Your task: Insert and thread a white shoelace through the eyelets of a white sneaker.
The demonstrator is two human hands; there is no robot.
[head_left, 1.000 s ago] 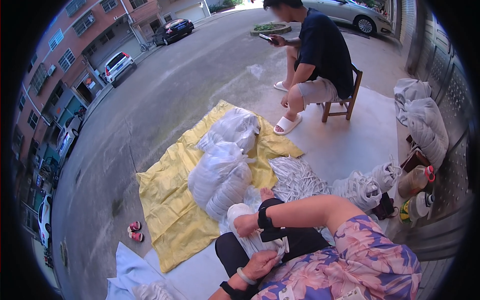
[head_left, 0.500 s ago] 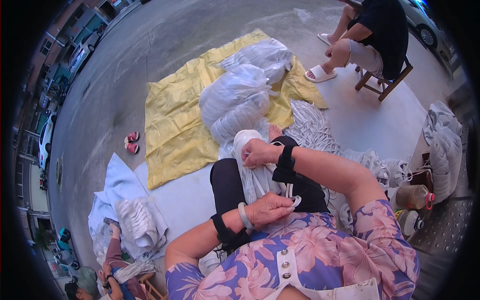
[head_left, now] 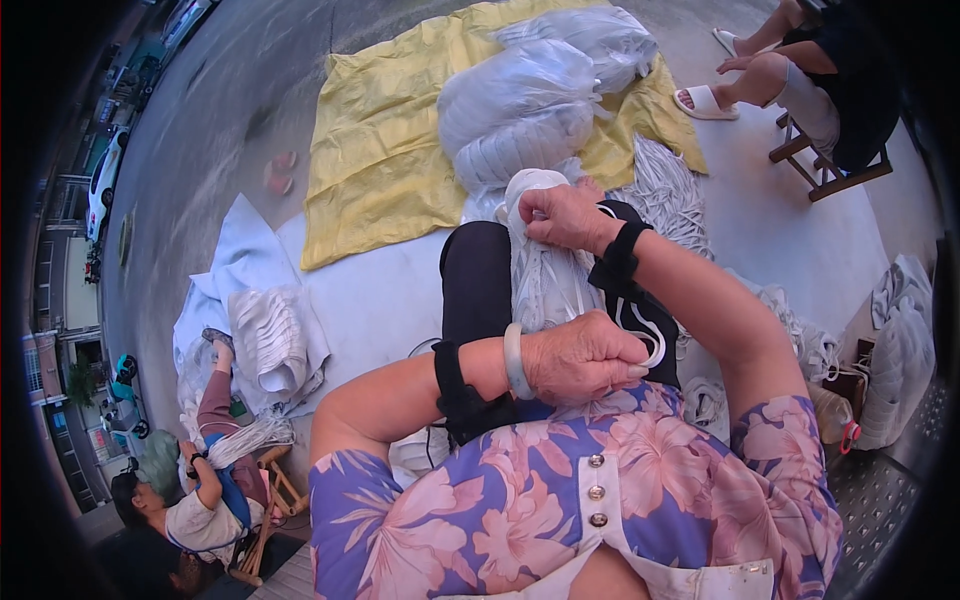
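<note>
Sheet (head_left: pixel 375 150) bears two bags (head_left: pixel 520 110); left hand (head_left: pixel 580 358) holds lace (head_left: pixel 659 348).

The bags (head_left: pixel 520 110) are thin, glossy plastic; the sheet (head_left: pixel 370 150) looks creased, with a dull sheen. The cord (head_left: pixel 659 345) and wristbands (head_left: pixel 456 380) look like matt cloth, the bangle (head_left: pixel 515 361) smooth and glossy. The chair (head_left: pixel 845 184) is wood, the road (head_left: pixel 240 140) rough and matt.

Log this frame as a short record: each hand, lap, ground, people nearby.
Left hand: closed on a thin white lace loop
Right hand: curled over a white fabric bundle, grip unclear
Lap: bundle between two black-covered legs
Ground: crinkled yellow sheet, partly under translucent plastic bags
People: person in dark top on a brown wooden chair, right; another person, lower left
</note>
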